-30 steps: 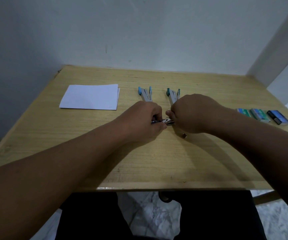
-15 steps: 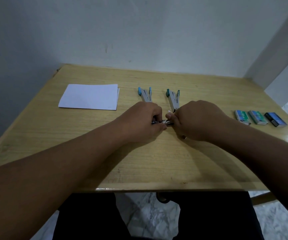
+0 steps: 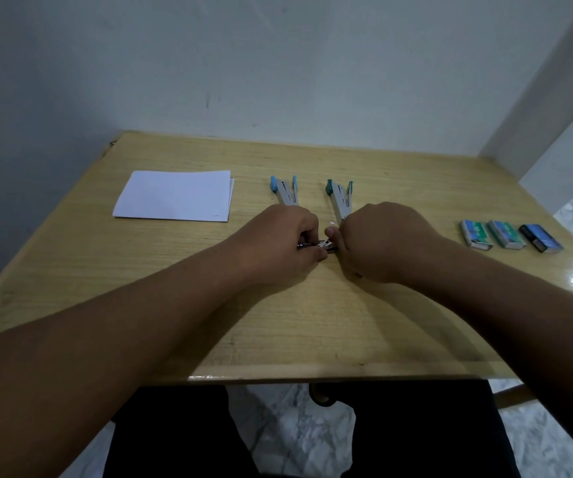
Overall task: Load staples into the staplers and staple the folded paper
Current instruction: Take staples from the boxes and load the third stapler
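Observation:
My left hand [image 3: 278, 241] and my right hand [image 3: 383, 241] meet at the middle of the wooden table [image 3: 312, 326]. Both are closed on a small dark metal stapler [image 3: 316, 245], of which only a shiny strip shows between the fingers. Behind the hands lie two more staplers, sprung open in a V: a blue-tipped stapler [image 3: 285, 191] partly under my left knuckles, and a teal-tipped stapler [image 3: 340, 199] whose near end my right hand hides. The folded white paper [image 3: 174, 196] lies flat at the back left, apart from both hands.
Three small staple boxes sit in a row at the right: a green box [image 3: 475, 235], a second green box [image 3: 506, 235] and a dark blue box [image 3: 540, 238]. White walls close the table's back and left sides. The table's near edge runs above my lap.
Both hands stay closed on the dark stapler. My right hand has slid slightly toward me, uncovering more of the teal-tipped stapler. The view has shifted a little.

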